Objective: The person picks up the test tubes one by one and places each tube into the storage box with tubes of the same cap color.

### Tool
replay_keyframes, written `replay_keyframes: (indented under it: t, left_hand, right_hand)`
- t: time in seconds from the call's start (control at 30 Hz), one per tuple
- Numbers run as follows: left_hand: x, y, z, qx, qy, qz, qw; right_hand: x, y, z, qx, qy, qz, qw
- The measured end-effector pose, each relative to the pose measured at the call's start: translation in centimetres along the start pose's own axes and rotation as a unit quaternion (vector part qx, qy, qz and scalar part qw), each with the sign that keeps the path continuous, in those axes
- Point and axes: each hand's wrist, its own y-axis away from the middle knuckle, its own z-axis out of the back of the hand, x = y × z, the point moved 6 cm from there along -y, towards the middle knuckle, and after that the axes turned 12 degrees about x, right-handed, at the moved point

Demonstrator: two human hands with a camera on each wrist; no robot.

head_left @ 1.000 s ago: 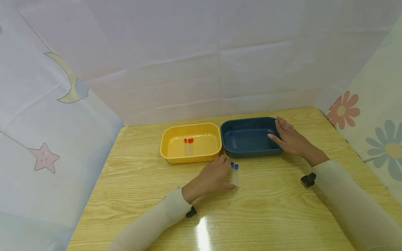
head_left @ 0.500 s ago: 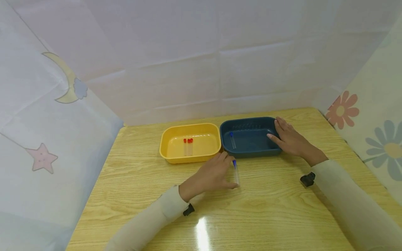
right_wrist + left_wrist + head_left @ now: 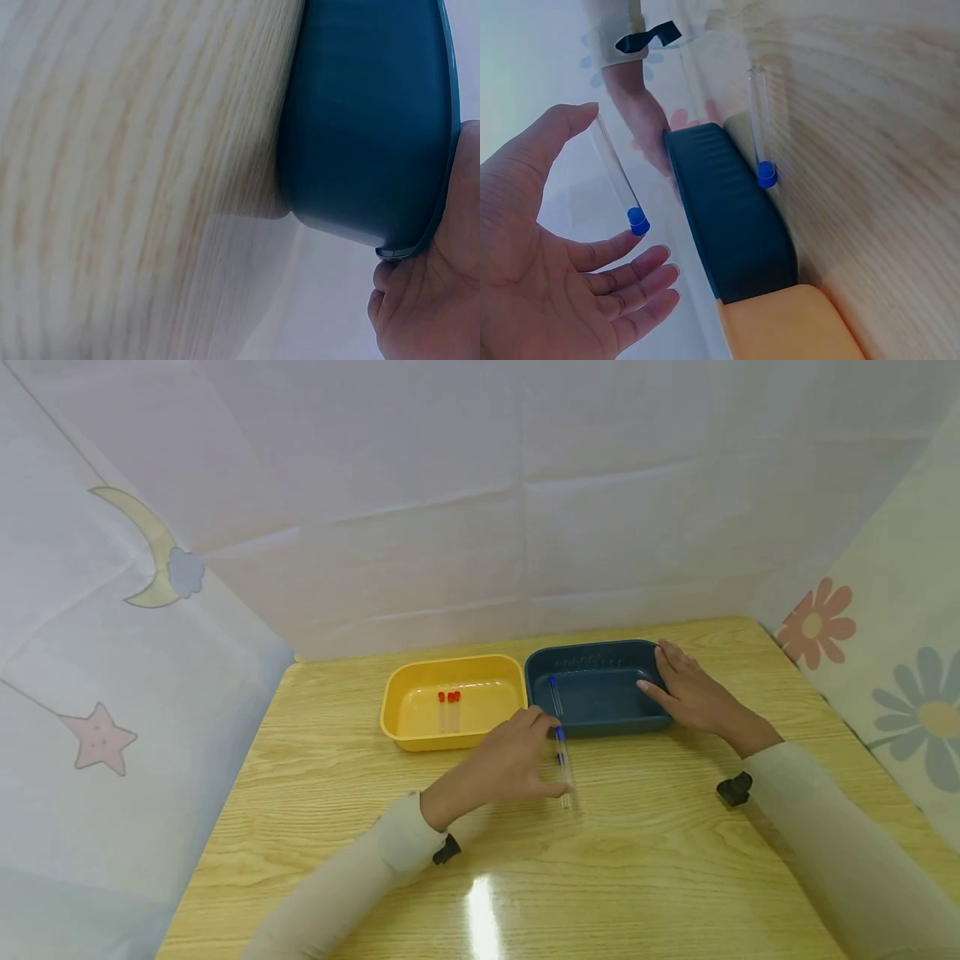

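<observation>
My left hand point(image 3: 506, 764) pinches a clear test tube point(image 3: 616, 171) with a blue cap between thumb and index fingertip, raised off the table. Below it, another blue-capped test tube point(image 3: 759, 116) lies on the wood, in front of the dark blue basin point(image 3: 611, 727). At that basin's right end my right hand point(image 3: 697, 695) holds the rim, its thumb reaching over the inside; its fingers are partly hidden in the right wrist view. One blue-capped tube point(image 3: 556, 695) lies inside the dark blue basin, toward the left.
A yellow basin point(image 3: 435, 744) stands against the left side of the dark blue one. It contains three red-capped tubes point(image 3: 453, 714). The wooden table point(image 3: 645, 860) ends at fabric-covered walls behind and on both sides.
My left hand has taken hold of one of the two blue-capped test tubes on the table and lifted it slightly toward the basins. The right hand keeps its place on the rim.
</observation>
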Motion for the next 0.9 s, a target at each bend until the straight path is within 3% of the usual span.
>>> replay_keyframes:
  t: [0.43, 0.7, 0.9]
  left_hand:
    - [1.5, -1.2, 2.1, -0.034, 0.008, 0.009, 0.9993]
    - [3.0, -2.7, 2.3, -0.038, 0.039, 0.018, 0.9984]
    - [3.6, -3.6, 2.5, -0.039, 0.034, 0.019, 0.9985]
  right_hand:
    - [0.2, 0.1, 0.1, -0.001, 0.003, 0.004, 1.0]
    - [0.3, 0.2, 0.1, -0.003, 0.001, 0.006, 1.0]
    - [0.3, 0.2, 0.2, -0.003, 0.002, 0.003, 1.0]
